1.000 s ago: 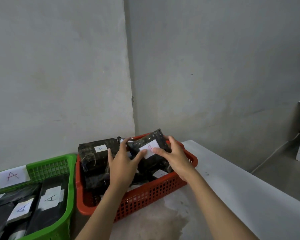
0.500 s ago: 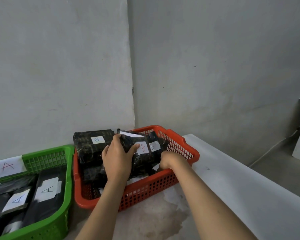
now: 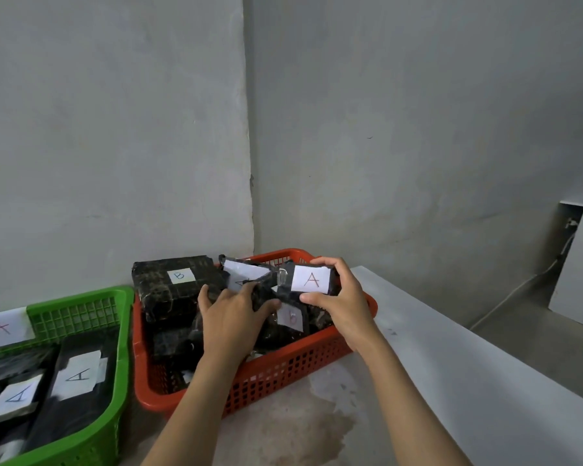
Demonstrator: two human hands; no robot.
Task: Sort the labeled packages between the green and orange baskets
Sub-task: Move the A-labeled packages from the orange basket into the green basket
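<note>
Room: we see two plain grey walls (image 3: 115, 129) meeting in a corner behind a pale counter (image 3: 451, 381), stained near its front.
Left hand: our left hand (image 3: 229, 317) reaches into the orange basket, fingers spread and loosely bent over a black package (image 3: 266, 297); we cannot tell how firmly it grips.
Right hand: our right hand (image 3: 344, 304) pinches the package marked A (image 3: 312, 280), thumb below, fingers curled over its top, raised above the basket.
Green basket: the green basket (image 3: 115, 331) at left carries an A tag (image 3: 0, 327) and holds black packages labelled A (image 3: 76, 375).
Orange basket: the orange basket (image 3: 283, 375) just beside it holds a B package (image 3: 179, 280) and others piled loosely.
</note>
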